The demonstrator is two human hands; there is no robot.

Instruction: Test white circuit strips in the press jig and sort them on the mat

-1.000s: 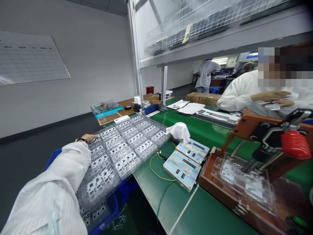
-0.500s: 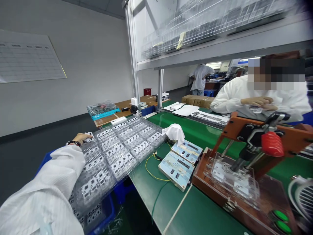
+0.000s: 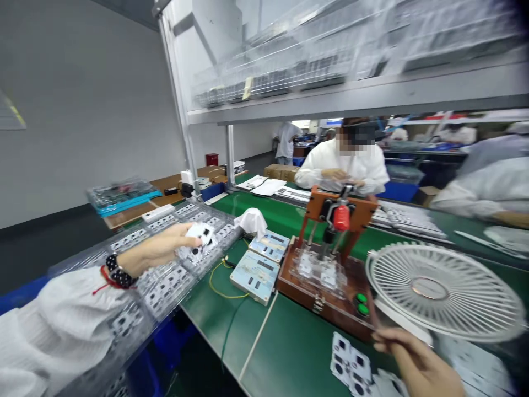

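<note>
Left hand [image 3: 171,245] pinches white board [image 3: 205,231] above plastic tray [image 3: 157,315] at left. Right hand [image 3: 417,358] at near right, by brown fixture [image 3: 297,286] and loose boards [image 3: 351,361] on table [image 3: 285,342]; can't tell if it grips anything.

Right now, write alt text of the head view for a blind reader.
The left hand holds at least one white part over plastic trays of similar parts. The right hand is near loose parts, a brown press and a white fan at a green table.

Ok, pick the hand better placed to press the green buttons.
Probably the right hand: it is near the green buttons, while the left hand, farther off, holds a white piece.
</note>
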